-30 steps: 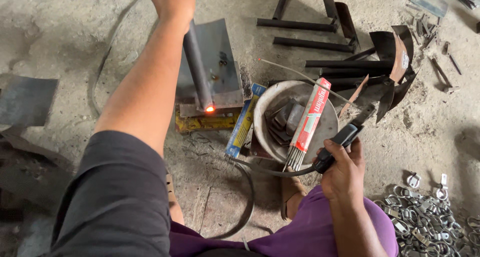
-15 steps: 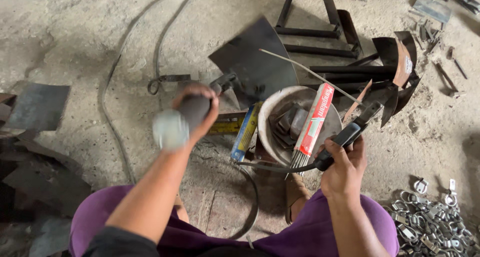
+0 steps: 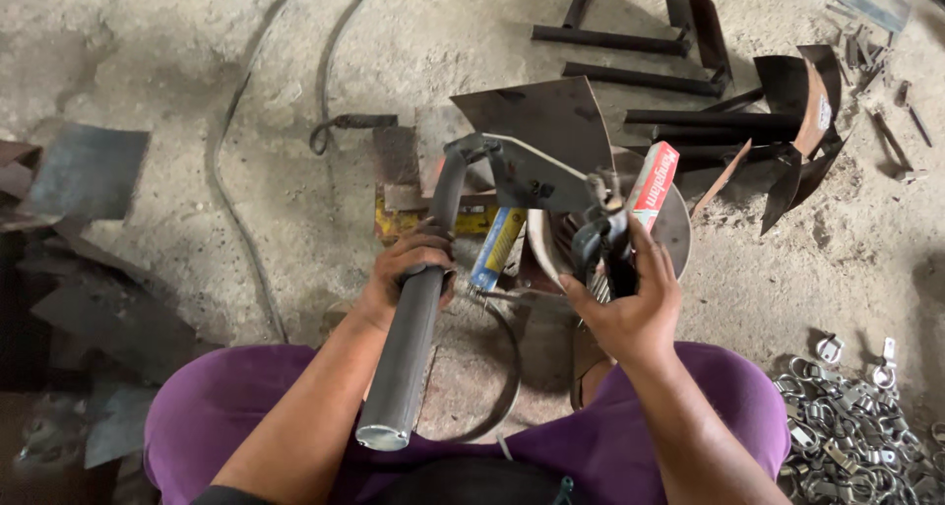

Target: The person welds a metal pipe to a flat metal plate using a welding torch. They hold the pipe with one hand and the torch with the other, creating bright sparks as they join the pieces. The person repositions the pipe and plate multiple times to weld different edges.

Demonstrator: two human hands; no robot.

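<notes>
dusty concrete floor all round. left hand (image 3: 413, 269) is clamped on a steel pipe (image 3: 409, 352) with a plate (image 3: 532, 170) welded at its far end; right hand (image 3: 630, 303) fingers wrap an electrode holder (image 3: 600, 244) beside it. likely positioning for a weld; next calls for steadying the joint.

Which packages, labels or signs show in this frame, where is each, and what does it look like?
Red and white box: long, slim carton, standing tilted in the round metal bowl, just above the right hand.
Blue and yellow box: long, slim carton, lying on the ground between the two hands, beside the left hand.
No signs or screens.
</notes>
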